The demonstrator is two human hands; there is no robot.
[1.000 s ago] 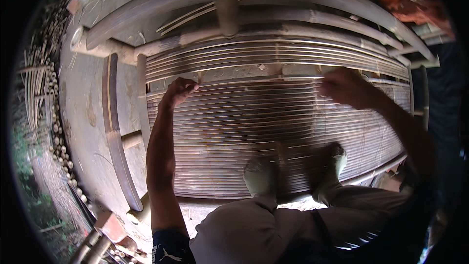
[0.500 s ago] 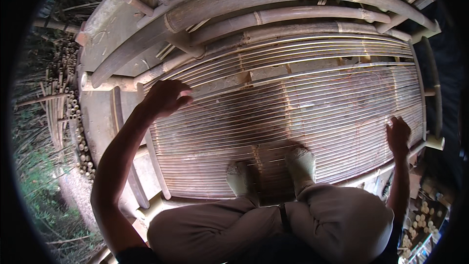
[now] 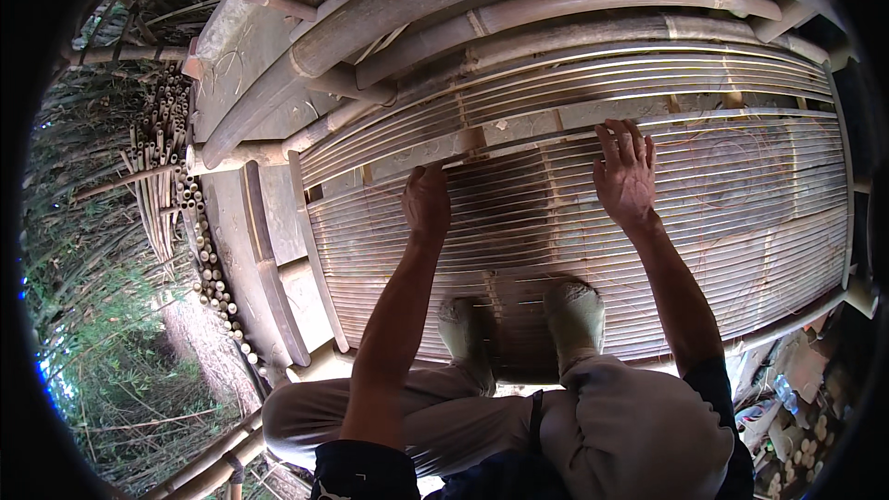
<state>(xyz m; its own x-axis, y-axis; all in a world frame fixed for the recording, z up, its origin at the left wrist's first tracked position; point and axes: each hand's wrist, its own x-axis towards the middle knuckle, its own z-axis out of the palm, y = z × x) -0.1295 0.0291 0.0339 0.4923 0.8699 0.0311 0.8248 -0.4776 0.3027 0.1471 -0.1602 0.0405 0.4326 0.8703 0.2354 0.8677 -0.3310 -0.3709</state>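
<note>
Beneath my hands lies a bamboo seat (image 3: pixel 704 241) made of many thin parallel slats, with a long gap between the slats toward its far side. My left hand (image 3: pixel 428 202) is closed, its curled fingers on the bamboo slat (image 3: pixel 519 143) that borders this gap, left of the middle. Farther right along the same slat, my right hand (image 3: pixel 625 176) lies palm down with fingers stretched and slightly apart, their tips reaching the gap. The undersides of both hands are hidden.
My feet in pale footwear (image 3: pixel 572 315) rest on the slats. Thick bamboo poles (image 3: pixel 417 14) curve along the far side. Cut bamboo poles (image 3: pixel 208 268) are piled at the left beside foliage (image 3: pixel 120 333). Thin reddish string (image 3: pixel 732 167) lies over the right slats. Cut bamboo pieces (image 3: pixel 796 454) sit lower right.
My left hand has moved right and my right hand has moved left and away from me, both coming to the slat at the gap. The view has shifted too.
</note>
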